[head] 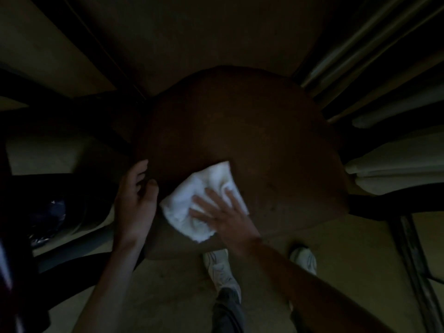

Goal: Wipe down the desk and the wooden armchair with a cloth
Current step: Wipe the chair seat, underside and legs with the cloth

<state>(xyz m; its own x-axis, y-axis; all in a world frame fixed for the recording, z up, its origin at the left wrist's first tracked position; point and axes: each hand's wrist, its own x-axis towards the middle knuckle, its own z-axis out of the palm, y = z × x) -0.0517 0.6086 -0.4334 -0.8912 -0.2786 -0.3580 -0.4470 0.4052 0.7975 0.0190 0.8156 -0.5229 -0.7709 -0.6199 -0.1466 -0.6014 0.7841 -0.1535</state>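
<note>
The scene is dim. A wooden armchair with a broad brown seat (264, 145) fills the middle of the view. A white cloth (192, 203) lies bunched on the seat's near left part. My right hand (221, 217) presses flat on the cloth with its fingers spread. My left hand (137, 198) rests at the seat's left edge, fingers curled around the rim, just left of the cloth. A dark armrest (384, 203) runs along the right side. The desk cannot be made out for certain.
My two white shoes (221, 267) stand on the pale floor in front of the chair. Pale slats or blinds (360, 51) run along the upper right. A dark curved object (48, 222) sits low on the left. A dark wooden surface (216, 32) lies beyond the seat.
</note>
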